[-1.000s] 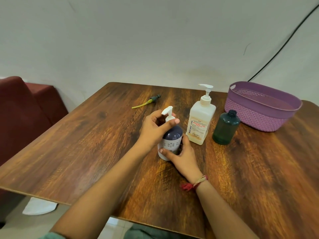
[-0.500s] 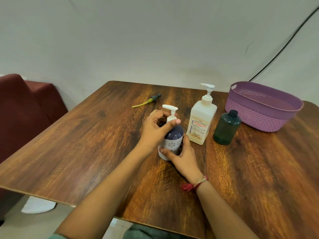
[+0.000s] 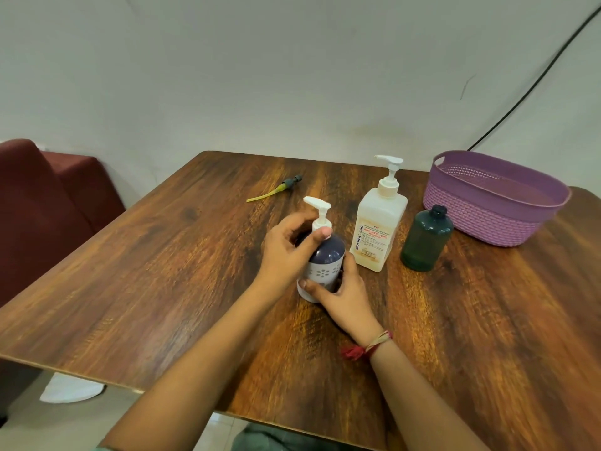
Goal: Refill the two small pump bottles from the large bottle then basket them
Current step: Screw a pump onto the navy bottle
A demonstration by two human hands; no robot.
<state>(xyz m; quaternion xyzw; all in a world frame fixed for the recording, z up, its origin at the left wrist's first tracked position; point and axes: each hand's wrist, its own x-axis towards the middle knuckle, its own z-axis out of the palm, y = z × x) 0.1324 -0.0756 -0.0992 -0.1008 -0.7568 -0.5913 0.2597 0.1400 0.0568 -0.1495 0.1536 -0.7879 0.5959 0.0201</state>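
1. The small purple-domed, white-based plastic pump bottle (image 3: 326,260) stands on the wooden counter (image 3: 162,281).
2. The left hand (image 3: 284,252) pinches its white pump collar (image 3: 320,222); the right hand (image 3: 346,297) curls round its base.
3. Probably light, smooth, slippery: brace the base, twist the collar.

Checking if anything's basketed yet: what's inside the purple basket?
Nothing shows inside the purple basket, only its perforated inner wall; the near wall hides part of its floor.
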